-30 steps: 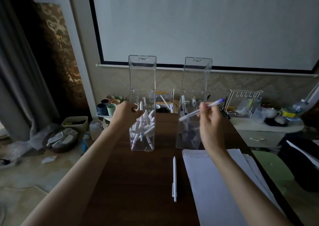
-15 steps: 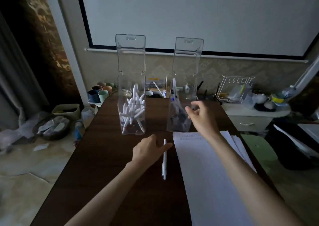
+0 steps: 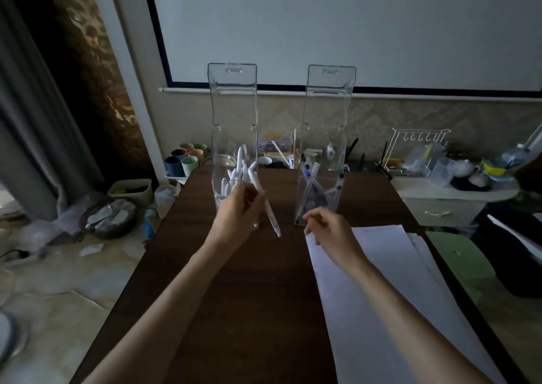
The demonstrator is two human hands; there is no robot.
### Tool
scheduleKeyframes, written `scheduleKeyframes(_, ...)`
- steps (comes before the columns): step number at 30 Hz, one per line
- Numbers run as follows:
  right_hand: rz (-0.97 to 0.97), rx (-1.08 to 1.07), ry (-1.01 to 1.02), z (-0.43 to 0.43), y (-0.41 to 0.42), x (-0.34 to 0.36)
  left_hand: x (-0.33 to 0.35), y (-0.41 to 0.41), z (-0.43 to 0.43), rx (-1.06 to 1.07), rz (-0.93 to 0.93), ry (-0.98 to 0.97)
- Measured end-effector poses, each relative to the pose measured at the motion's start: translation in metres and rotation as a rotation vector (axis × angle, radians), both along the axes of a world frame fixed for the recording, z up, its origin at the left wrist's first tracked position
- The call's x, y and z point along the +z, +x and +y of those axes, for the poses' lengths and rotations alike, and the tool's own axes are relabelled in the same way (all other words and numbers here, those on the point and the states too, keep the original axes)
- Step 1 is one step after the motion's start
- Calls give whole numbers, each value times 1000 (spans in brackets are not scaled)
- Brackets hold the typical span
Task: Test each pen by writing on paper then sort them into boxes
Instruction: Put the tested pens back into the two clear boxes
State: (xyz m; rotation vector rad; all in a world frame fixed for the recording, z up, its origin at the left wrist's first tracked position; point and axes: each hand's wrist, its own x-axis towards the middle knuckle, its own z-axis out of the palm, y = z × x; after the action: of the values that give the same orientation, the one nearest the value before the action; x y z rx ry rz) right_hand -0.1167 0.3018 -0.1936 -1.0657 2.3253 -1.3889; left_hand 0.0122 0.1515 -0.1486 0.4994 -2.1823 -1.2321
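The one dark table (image 3: 249,310) fills the lower middle of the frame. One stack of paper (image 3: 381,281) lies at lower right, likely kept handy for test strokes. Two clear boxes stand mid-frame, lids up, probably to take sorted pens. The left box (image 3: 233,137) holds white pens (image 3: 239,172), too crowded to count, and the right box (image 3: 328,137) a few dark-tipped pens (image 3: 308,175). The left hand (image 3: 237,213) pinches one pen (image 3: 269,210), tip down, before the left box. The right hand (image 3: 331,231), fingers loosely curled, holds nothing over the paper's top corner.
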Motion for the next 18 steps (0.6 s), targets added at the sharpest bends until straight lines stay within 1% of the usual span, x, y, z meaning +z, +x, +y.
scheduleKeyframes(3, 35, 61, 14, -12, 6, 5, 44, 1, -25, 180, 185, -201)
scheduleKeyframes(5, 41, 79, 21, -17, 9, 3, 67, -6, -42, 279, 266, -232)
scheduleKeyframes(7, 50, 90, 48, -20, 11, 0, 73, -18, -62, 349, 220, -242)
scheduleKeyframes(11, 27, 92, 88, -21, 12, -2, 51, -31, -92, 355, -133, -272)
scheduleKeyframes(12, 19, 87, 83, -21, 12, 0, 43, -28, -92, 349, -142, -272)
scheduleKeyframes(15, -22, 70, 32, -24, 10, 13, 16, -13, -83, 316, 2, -170)
scheduleKeyframes(16, -34, 66, 9, -28, 9, 19, 6, -8, -81, 297, 17, -135)
scheduleKeyframes(18, -38, 51, -48, -39, 8, 30, -17, -3, -82, 236, -37, -101)
